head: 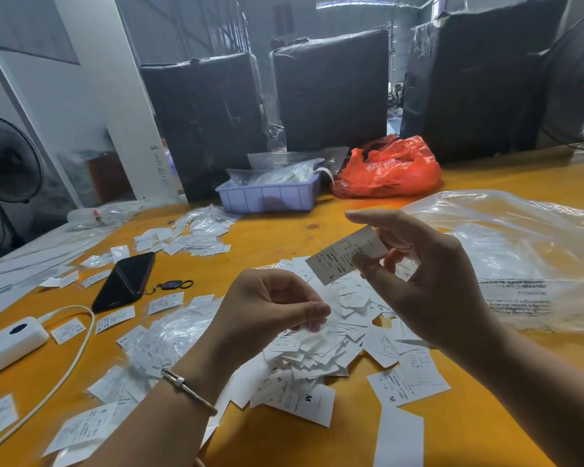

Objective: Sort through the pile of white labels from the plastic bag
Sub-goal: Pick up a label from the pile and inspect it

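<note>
A pile of white labels (321, 348) lies on the yellow table (284, 237) in front of me. My right hand (429, 281) is raised above the pile and pinches one white label (343, 259) marked L between thumb and fingers. My left hand (267, 308) hovers just left of it with its fingers curled, and its fingertips seem to pinch a thin label at the pile's top. A large clear plastic bag (520, 261) lies crumpled at the right, behind my right hand.
More labels (196, 235) lie scattered to the left and back. A black phone (125, 281) with a key fob, a white power bank (11, 342) with its cable, a lilac tray (267, 195) and a red bag (390, 168) stand around. Black-wrapped bales line the far edge.
</note>
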{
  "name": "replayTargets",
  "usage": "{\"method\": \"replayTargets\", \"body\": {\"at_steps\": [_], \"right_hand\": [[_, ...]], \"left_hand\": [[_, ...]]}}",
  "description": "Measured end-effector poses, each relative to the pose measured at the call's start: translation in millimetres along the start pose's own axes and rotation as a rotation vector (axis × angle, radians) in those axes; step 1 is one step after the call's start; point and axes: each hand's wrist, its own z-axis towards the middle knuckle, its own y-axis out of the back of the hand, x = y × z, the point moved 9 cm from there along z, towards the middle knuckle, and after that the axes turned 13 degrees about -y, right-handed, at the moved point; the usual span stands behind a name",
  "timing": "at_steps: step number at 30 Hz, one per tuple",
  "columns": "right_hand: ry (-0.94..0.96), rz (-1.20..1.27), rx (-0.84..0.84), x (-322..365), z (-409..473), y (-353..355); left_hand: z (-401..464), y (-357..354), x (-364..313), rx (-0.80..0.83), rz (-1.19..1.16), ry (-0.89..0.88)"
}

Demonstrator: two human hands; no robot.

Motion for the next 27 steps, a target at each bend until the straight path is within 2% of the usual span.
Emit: {"method": "replayTargets", "body": {"at_steps": [8, 17, 27], "right_hand": [[0.016, 0.036, 0.031, 1.1, -0.7, -3.3], [0.001, -0.028, 0.057, -5.2, 1.2, -6.8], [-0.05, -0.046, 0.186, -10.9, 5.7, -12.9]], "left_hand": [[0.1, -3.5, 0.2, 0.032, 0.013, -0.009], [-0.7, -4.9, -2.3, 0.052, -0.039, -0.011], [-1.1, -5.3, 0.3, 0.072, -0.051, 0.019]]}}
